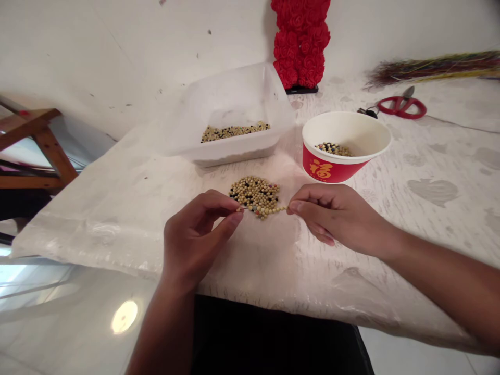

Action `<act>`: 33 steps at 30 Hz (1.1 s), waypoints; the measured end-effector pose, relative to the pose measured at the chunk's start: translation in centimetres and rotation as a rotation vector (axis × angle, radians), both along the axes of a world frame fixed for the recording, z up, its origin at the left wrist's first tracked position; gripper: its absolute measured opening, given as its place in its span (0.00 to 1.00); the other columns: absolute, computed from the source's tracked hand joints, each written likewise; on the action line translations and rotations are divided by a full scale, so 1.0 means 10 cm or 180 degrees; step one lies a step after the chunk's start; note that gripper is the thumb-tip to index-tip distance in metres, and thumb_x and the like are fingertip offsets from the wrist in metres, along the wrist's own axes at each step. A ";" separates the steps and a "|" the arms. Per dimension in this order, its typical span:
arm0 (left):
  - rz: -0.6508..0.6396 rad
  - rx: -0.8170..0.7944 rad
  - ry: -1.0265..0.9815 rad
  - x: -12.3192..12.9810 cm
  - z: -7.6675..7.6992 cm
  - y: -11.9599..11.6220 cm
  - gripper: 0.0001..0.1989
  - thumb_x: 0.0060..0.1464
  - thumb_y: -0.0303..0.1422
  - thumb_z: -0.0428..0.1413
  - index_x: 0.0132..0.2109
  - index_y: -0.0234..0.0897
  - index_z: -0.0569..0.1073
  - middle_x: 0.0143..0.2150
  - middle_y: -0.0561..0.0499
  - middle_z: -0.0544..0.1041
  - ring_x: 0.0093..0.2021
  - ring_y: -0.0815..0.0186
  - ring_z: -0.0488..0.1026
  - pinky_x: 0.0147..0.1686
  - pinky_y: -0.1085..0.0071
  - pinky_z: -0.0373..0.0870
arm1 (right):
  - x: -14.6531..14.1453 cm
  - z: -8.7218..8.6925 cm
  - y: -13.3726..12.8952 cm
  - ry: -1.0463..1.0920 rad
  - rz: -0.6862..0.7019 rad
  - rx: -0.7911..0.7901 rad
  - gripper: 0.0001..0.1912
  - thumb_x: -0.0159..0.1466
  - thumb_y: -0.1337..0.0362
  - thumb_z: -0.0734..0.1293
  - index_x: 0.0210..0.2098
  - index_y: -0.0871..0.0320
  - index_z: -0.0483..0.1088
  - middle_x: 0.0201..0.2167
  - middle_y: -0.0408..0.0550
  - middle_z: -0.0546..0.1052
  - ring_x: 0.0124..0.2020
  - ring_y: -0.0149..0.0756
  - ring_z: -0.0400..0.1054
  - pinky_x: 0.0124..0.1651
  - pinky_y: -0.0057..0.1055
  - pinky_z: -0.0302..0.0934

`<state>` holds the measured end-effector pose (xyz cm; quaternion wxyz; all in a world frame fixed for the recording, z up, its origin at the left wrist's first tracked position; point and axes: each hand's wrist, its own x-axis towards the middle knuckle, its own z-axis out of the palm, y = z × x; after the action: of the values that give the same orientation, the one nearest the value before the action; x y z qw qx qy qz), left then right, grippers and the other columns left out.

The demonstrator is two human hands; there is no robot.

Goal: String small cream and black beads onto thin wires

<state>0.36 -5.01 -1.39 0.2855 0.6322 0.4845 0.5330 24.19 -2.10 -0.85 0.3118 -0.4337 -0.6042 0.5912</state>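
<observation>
A short string of beads, mostly yellowish, stretches between my two hands just above the table. My left hand is closed in a pinch at its left end, where a thin dark strand and a small bead show at the fingertips. At the other end, thumb and forefinger of my right hand pinch the string; what lies inside that grip is hidden. Right behind the string is a pile of loose beads, yellowish with some black ones, on the table covering.
Behind the pile stands a white plastic tub with beads inside. To its right is a red and white paper bowl, also holding beads. Red-handled scissors, a bundle of thin strands and a red rose-covered object lie farther back.
</observation>
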 end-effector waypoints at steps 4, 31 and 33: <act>-0.0048 -0.0004 0.0005 0.00 -0.01 0.00 0.09 0.52 0.21 0.63 0.38 0.41 0.78 0.36 0.57 0.78 0.38 0.76 0.76 0.42 0.83 0.75 | 0.00 0.01 0.01 -0.0008 -0.0008 -0.0002 0.10 0.67 0.58 0.66 0.33 0.57 0.73 0.14 0.34 0.61 0.13 0.22 0.54 0.17 0.23 0.47; 0.0161 -0.0252 0.0273 0.02 0.00 0.00 0.08 0.51 0.29 0.65 0.40 0.40 0.78 0.37 0.54 0.79 0.36 0.70 0.78 0.40 0.74 0.78 | -0.02 0.04 -0.02 -0.0183 -0.0002 0.0165 0.12 0.67 0.57 0.65 0.33 0.57 0.72 0.14 0.33 0.61 0.14 0.23 0.54 0.19 0.25 0.48; 0.0238 -0.0228 0.0305 0.01 0.02 0.00 0.06 0.53 0.31 0.64 0.39 0.39 0.77 0.36 0.53 0.79 0.35 0.69 0.78 0.39 0.73 0.78 | -0.02 0.04 -0.02 -0.0140 -0.0022 0.0073 0.11 0.67 0.57 0.65 0.33 0.57 0.72 0.14 0.33 0.61 0.14 0.23 0.53 0.18 0.25 0.47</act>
<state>0.48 -5.01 -1.22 0.2643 0.6278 0.5396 0.4948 23.99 -2.31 -0.44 0.3055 -0.4451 -0.6162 0.5735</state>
